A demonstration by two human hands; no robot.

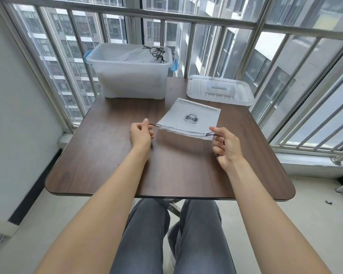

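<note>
White drawstring pouch [188, 118], printed black emblem, held just above the brown table [107, 155], near edge raised. Left hand [141, 135] pinches the left black cord [154, 125]; right hand [226, 145], fingers curled, grips the right cord [212, 134]. Behind: translucent storage bin [131, 76], lid [220, 89] alongside.

The white drawstring bag [188, 119] with a black printed logo hung tilted above mid-table, its black cords [211, 134] pulled out left and right.
</note>
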